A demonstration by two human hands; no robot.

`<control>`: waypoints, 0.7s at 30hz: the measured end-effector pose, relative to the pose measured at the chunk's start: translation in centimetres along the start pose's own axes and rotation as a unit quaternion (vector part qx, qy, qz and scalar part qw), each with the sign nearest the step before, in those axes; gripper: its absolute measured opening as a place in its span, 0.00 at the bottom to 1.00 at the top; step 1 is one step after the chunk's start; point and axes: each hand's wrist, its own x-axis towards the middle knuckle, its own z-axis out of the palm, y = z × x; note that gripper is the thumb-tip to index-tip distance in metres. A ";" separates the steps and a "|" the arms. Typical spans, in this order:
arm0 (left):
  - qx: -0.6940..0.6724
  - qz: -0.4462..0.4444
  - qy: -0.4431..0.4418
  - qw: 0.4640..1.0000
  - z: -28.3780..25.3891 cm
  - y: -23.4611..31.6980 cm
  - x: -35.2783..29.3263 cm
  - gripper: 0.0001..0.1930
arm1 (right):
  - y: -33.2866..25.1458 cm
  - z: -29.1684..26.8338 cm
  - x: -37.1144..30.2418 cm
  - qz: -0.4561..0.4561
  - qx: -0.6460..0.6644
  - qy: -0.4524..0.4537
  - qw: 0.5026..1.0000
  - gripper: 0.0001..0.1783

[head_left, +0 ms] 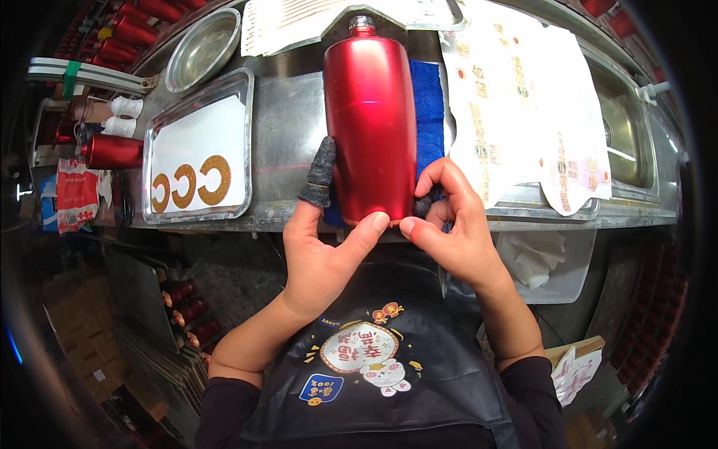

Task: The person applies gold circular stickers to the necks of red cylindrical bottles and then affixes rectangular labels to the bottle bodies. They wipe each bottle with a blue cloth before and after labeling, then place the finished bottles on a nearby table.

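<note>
On the left side, a metal tray (249, 127) stood on the metal table (288, 135), and in it was a white sheet (202, 127) with three golden C-shaped pieces (215, 162). Next came the left hand (318, 262). Its index finger, which wore a dark grey finger cover (321, 168), lay straight along the left side of the red bottle (372, 120). Its thumb was spread wide from this finger and pressed the bottle's lower edge; the other fingers were hidden. The bottle was in the middle, before the person, its neck pointing away and its base between the hands; a blue cloth (430, 112) showed behind it. I cannot tell if it rested on this cloth. The right hand (467, 247) was clamped on the lower right corner: its thumb tip touched the base edge, near the left thumb but apart from it, and its index finger was bent beside the bottle. Another dark finger cover (423, 207) was seen there. Further right lay white printed sheets (516, 120), and then a sink (628, 165).
</note>
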 end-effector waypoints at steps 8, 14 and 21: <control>-0.008 0.023 0.022 0.999 0.2 -0.4 0.1 0.27 | -0.2 0.3 0.0 -0.014 -0.036 -0.001 0.999 0.20; 0.005 0.021 0.022 1.000 0.2 -0.5 0.0 0.28 | -0.2 0.1 0.0 -0.020 -0.039 -0.003 0.999 0.21; 0.008 0.023 0.020 0.999 0.4 0.0 0.1 0.27 | 0.3 -0.3 0.1 -0.015 0.037 -0.023 0.999 0.14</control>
